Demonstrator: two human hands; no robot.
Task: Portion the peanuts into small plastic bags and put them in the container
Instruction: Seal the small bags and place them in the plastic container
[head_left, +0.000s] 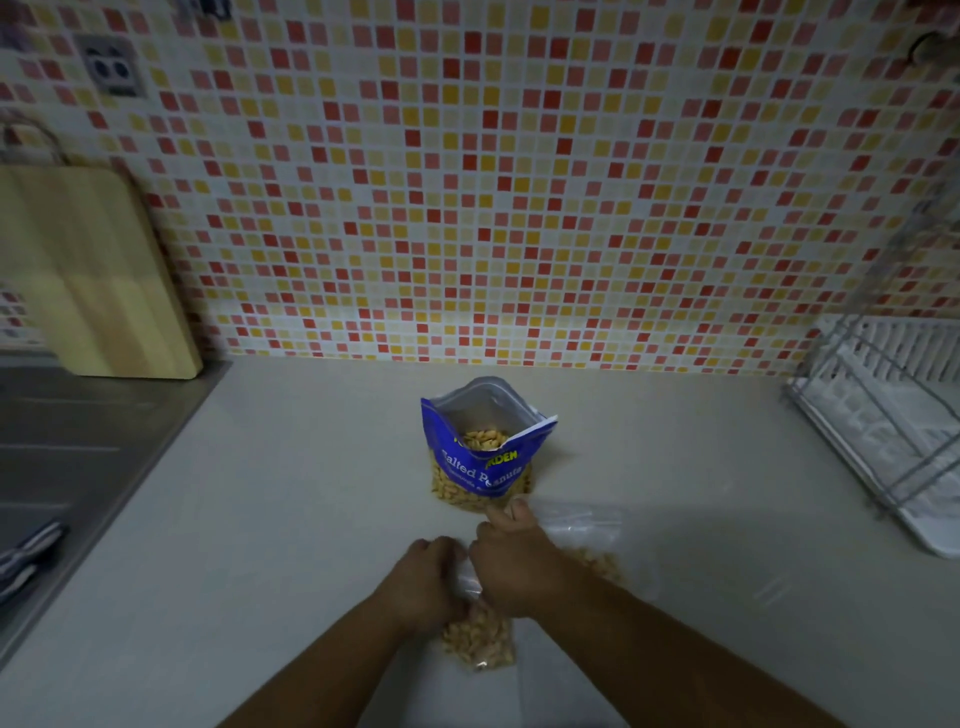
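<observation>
A blue bag of salted peanuts (485, 457) stands open on the pale counter (291, 519), with peanuts showing inside. In front of it lies a small clear plastic bag of peanuts (480, 642). My left hand (423, 582) and my right hand (511, 564) both grip its neck, fingers curled round the plastic. A second small clear bag with peanuts (592, 551) lies just right of my right hand, partly hidden by it. No container is in sight.
A wooden cutting board (98, 275) leans on the tiled wall at the back left, above a steel sink drainer (78, 447). A white dish rack (883, 415) stands at the right. A striped cloth (26, 556) lies at the left edge.
</observation>
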